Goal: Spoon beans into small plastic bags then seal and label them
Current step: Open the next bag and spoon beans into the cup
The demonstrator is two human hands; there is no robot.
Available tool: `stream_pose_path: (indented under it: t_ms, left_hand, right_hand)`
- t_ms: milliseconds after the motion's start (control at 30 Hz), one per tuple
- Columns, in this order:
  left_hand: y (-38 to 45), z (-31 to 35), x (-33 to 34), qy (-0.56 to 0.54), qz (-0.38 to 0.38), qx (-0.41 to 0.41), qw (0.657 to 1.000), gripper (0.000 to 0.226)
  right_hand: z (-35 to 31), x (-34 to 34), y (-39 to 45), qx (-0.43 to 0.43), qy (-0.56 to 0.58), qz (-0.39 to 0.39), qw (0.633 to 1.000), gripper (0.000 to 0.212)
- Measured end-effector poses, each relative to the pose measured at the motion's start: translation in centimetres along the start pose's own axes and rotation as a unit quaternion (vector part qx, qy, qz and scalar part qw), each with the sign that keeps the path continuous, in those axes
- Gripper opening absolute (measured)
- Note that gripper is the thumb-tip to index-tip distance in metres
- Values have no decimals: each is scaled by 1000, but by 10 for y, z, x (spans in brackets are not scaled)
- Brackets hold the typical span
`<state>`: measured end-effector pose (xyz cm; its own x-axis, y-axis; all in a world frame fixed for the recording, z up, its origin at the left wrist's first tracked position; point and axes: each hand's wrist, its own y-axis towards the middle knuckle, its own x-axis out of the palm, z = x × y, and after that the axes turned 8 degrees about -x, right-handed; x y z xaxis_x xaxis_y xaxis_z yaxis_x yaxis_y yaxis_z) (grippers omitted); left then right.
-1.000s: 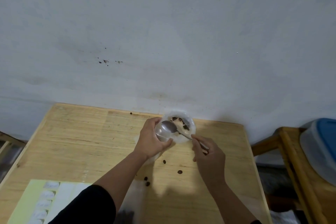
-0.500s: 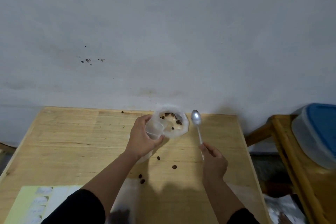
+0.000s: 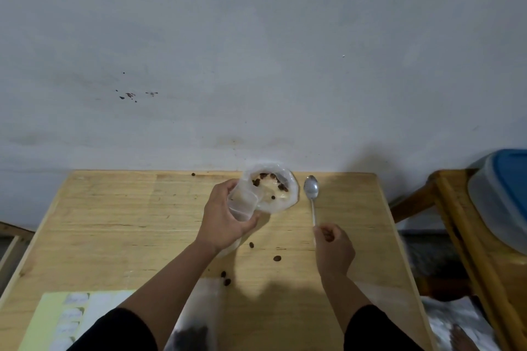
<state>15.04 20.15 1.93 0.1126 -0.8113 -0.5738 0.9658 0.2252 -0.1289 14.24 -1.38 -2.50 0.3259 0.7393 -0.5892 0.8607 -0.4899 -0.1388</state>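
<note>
My left hand (image 3: 225,218) grips a small clear plastic bag (image 3: 241,204), its mouth held open toward the bean bag. A larger clear bag of brown beans (image 3: 273,191) sits open at the table's far edge. To its right a metal spoon (image 3: 311,194) lies flat on the wooden table (image 3: 114,222), bowl pointing away. My right hand (image 3: 333,245) has its fingers curled around the handle's near end. Loose beans (image 3: 276,258) lie scattered between my arms.
A sheet of white labels on yellow backing (image 3: 65,319) lies at the near left. A filled bag (image 3: 196,322) with dark beans rests near the front edge. A blue-lidded tub (image 3: 504,196) stands on a wooden stand at right. A grey wall is behind.
The spoon left the small bag's mouth and swung right, and now lies flat on the table beside the bean bag. My left hand kept holding the small bag.
</note>
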Motion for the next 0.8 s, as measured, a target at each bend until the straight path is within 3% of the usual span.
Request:
stream_pose_path:
  t_ms: [133,333,600,667,800]
  left_hand:
    - [-7,5,-1,-14,-5,8,1000,88]
    - [-18,21,-7,-46,-9,73,996,95]
    - [-39,48,-40,-83,-4,154,985,122]
    - [-43,50,-50,-102,8,163,981,112]
    - [-51,57,-62,-114,59,152,980,69]
  right_hand:
    - [-25,-7,-11,-35,31,-21,999,14]
    - [-106,-18,-37,-152,138,-191,960,17]
    - [-160,-38,-53,-178,183,-248,935,13]
    - [-171,-44,-57,-180,172,-268,931,11]
    - [-181,-48,-63,-181,135,-293,929,15]
